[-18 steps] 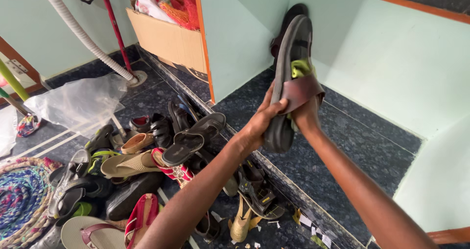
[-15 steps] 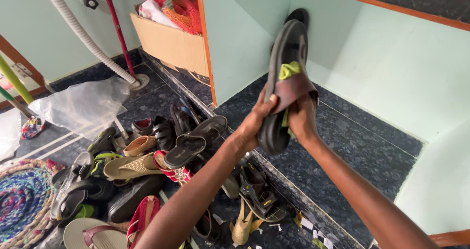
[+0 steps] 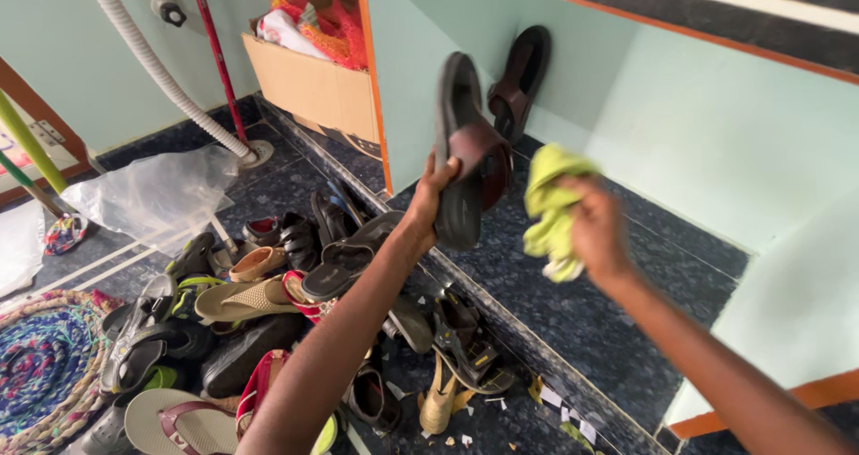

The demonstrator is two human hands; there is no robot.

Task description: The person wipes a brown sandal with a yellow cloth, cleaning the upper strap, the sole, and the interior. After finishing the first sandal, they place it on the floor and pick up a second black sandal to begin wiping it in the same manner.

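Note:
My left hand [image 3: 430, 194] grips a dark slipper [image 3: 463, 147] with a brown strap by its heel end, held upright above the raised stone ledge [image 3: 573, 330]. To its right, my right hand [image 3: 594, 229] is closed on a crumpled yellow-green cloth [image 3: 552, 210], apart from the slipper. A matching dark slipper [image 3: 517, 81] leans upright against the pale green wall in the ledge's back corner.
A heap of several sandals and slippers [image 3: 268, 303] covers the dark floor at lower left. A cardboard box [image 3: 309, 79] with clothes stands behind the partition. A clear plastic bag [image 3: 152, 191], a ribbed hose [image 3: 152, 61], a red pole [image 3: 210, 48] and a woven rug [image 3: 40, 365] lie to the left.
My right hand has pulled the cloth off the slipper and moved right. The left hand carried the slipper left, uncovering the second slipper against the wall.

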